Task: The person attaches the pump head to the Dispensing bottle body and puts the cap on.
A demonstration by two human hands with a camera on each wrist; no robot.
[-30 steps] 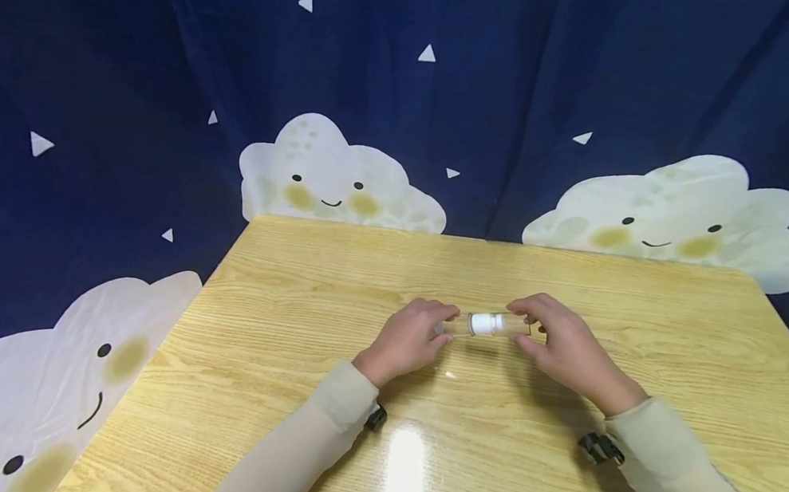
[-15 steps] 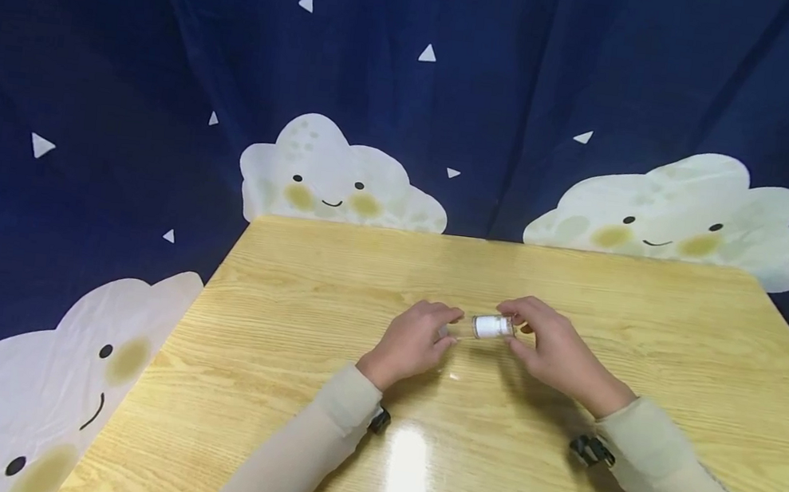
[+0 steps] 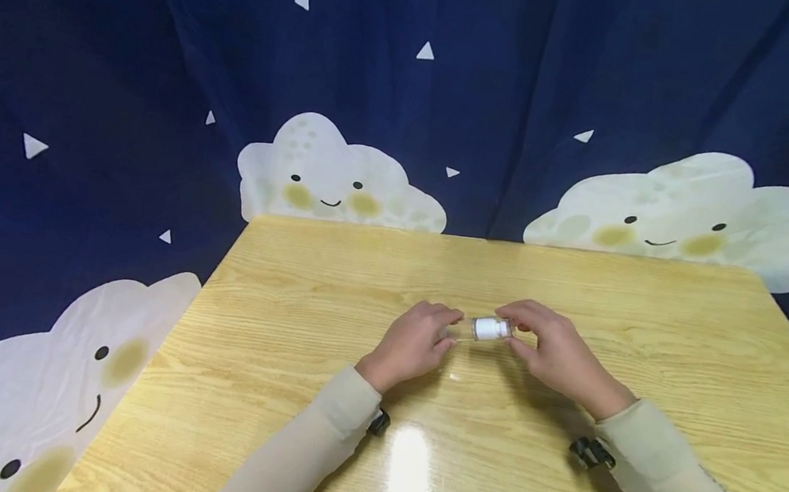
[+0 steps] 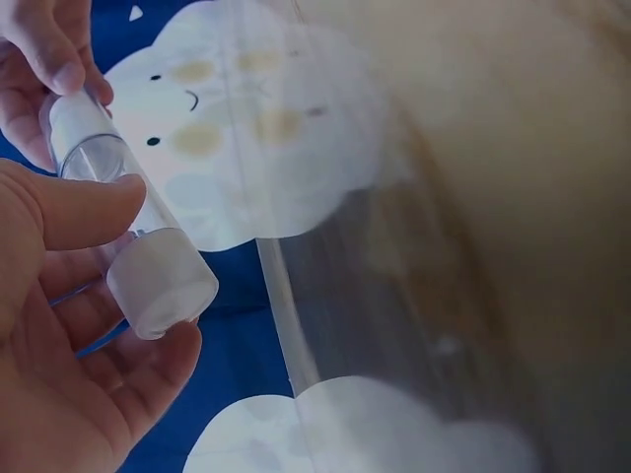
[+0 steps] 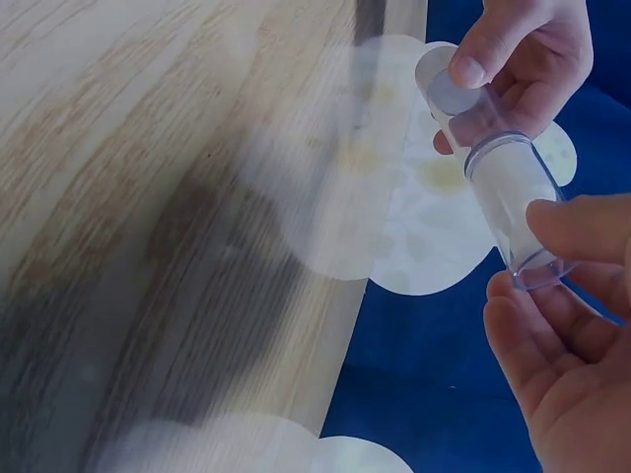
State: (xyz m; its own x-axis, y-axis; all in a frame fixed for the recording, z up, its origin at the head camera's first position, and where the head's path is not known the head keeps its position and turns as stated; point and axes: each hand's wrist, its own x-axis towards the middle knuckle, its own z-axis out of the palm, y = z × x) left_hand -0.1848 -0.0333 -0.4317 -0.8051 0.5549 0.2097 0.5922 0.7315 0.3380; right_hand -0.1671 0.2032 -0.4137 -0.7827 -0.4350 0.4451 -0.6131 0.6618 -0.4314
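Note:
A small clear pump bottle (image 3: 460, 330) lies sideways in the air above the table, held between both hands. My left hand (image 3: 408, 342) pinches its body between thumb and fingers, near the white base (image 4: 163, 284) in the left wrist view. At the other end, my right hand (image 3: 564, 354) pinches a clear cap (image 5: 503, 187), its thumb on the side and fingers beneath. The cap surrounds the white top part (image 3: 490, 328) of the bottle. Whether it is pressed fully down I cannot tell.
A light wooden table (image 3: 276, 410) extends beneath both arms, with a bright reflection near the front. Behind and left of it hangs a dark blue curtain (image 3: 383, 76) printed with white clouds (image 3: 344, 173) and small triangles.
Since a second ago my right hand has moved left, and the clear cap has slid over the white top part. My left hand has barely moved. The last half second shows little difference.

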